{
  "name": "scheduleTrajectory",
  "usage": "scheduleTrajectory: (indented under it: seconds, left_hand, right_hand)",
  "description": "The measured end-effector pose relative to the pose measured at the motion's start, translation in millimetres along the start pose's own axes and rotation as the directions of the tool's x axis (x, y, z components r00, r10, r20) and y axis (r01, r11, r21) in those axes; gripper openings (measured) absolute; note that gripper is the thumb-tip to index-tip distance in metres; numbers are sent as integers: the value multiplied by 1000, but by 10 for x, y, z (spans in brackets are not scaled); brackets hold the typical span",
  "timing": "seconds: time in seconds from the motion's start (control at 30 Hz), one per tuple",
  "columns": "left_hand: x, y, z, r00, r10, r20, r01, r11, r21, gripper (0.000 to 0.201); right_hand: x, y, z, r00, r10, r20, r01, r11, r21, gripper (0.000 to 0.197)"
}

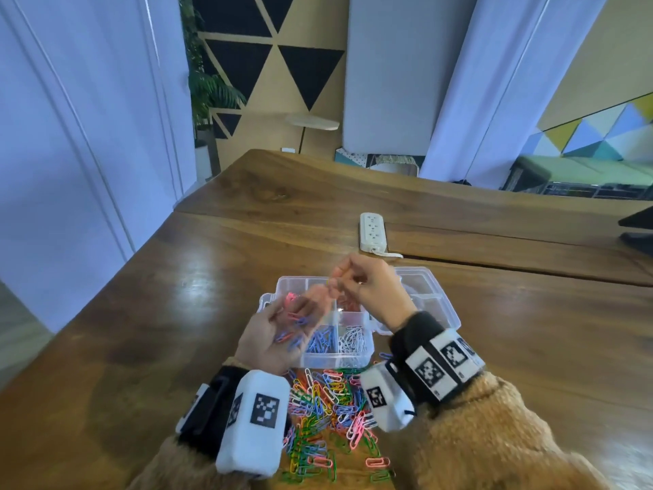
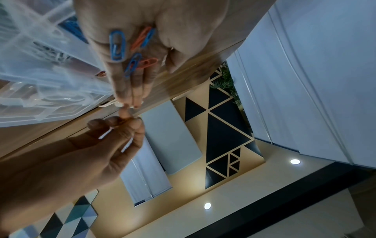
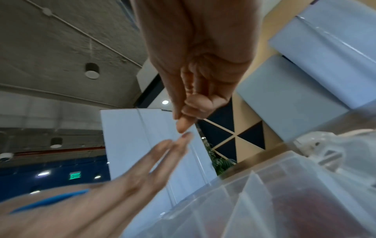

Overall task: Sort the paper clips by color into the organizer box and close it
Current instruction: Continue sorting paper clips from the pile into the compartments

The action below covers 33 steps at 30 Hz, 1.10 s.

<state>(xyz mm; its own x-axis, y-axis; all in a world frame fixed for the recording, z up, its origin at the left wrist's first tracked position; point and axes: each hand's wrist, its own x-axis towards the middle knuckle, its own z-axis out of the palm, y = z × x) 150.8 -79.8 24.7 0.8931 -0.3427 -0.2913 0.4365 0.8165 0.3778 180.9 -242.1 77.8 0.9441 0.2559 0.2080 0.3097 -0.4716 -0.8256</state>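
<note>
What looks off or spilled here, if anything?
Nothing damaged. The one mess is the loose pile of mixed-color paper clips on the table in front of the open organizer box, still unsorted. The left hand lies palm up with blue and orange clips resting on it.

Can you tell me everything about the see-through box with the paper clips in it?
The box is clear plastic, with thin walls dividing it into compartments. It sits on the wooden table, its lid open to the right. One near compartment holds blue clips, the next white clips, and another farther back holds reddish ones. Both hands hover above it; loose clips lie just in front.
</note>
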Motion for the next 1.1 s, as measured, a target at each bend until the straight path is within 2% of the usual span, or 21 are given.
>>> scheduleTrajectory:
  seconds: [0.03, 0.13, 0.27, 0.33, 0.43, 0.5, 0.57, 0.6, 0.67, 0.73, 0.83, 0.87, 0.93, 0.97, 1.0, 1.07, 1.1]
  left_hand:
    - [24, 44, -25, 999, 34, 26, -33, 997, -68, 41]
    - [60, 181, -64, 993, 106, 55, -94, 978, -188, 53]
    - [85, 230, -49, 990, 138, 15, -134, 977, -166, 62]
    - [89, 221, -34, 991, 133, -19, -135, 985, -112, 74]
    - [75, 201, 14, 992, 117, -38, -119, 991, -56, 86]
    - [64, 180, 45, 991, 123, -50, -125, 992, -33, 90]
    - [48, 144, 98, 988, 147, -57, -147, 989, -1, 88]
    - [39, 116, 134, 986, 152, -64, -152, 988, 3, 84]
    - [25, 76, 202, 984, 141, -113, -137, 990, 43, 79]
    - [28, 47, 248, 981, 128, -148, -105, 983, 152, 80]
    - [9, 29, 278, 985, 98, -139, -70, 978, 195, 88]
    - [21, 27, 263, 988, 110, -107, -89, 978, 187, 92]
    - [6, 25, 256, 995, 61, 82, -77, 976, 204, 97]
    - [-18, 25, 254, 982, 68, 178, -104, 973, 206, 98]
    - [-56, 17, 314, 983, 71, 168, -109, 966, 234, 97]
    - [-58, -3, 342, 995, 74, -62, -47, 935, 353, 89]
    - [-73, -10, 341, 983, 117, -139, -65, 942, 330, 83]
  right_hand:
    - [77, 52, -10, 999, 47, 10, -47, 998, -46, 26]
    - [276, 153, 41, 983, 158, 96, -135, 967, -215, 28]
    - [434, 145, 182, 966, 199, 167, -136, 935, -328, 20]
    - [422, 106, 193, 962, 195, 194, -110, 919, -379, 20]
    - [292, 20, 148, 976, 94, 195, -9, 917, -399, 19]
    - [158, -59, 104, 992, -34, 125, 84, 903, -421, 16]
    - [36, -159, 58, 977, -205, 62, 210, 860, -466, 12]
    - [2, -204, 37, 962, -262, 74, 266, 843, -468, 8]
    - [-6, -262, 18, 940, -288, 185, 342, 815, -468, 4]
    - [27, -268, 33, 919, -246, 308, 379, 771, -512, 4]
    - [44, -244, 37, 909, -198, 367, 380, 755, -534, 4]
    - [29, -242, 28, 905, -210, 369, 389, 759, -522, 3]
    - [-1, -227, -1, 904, -268, 334, 409, 772, -486, 3]
    - [-16, -223, -11, 904, -309, 295, 418, 783, -460, 4]
    - [-27, -223, -23, 904, -342, 257, 423, 801, -423, 5]
    - [-71, -264, -33, 897, -366, 248, 429, 853, -297, 7]
    - [-104, -291, -31, 886, -372, 277, 438, 869, -232, 10]
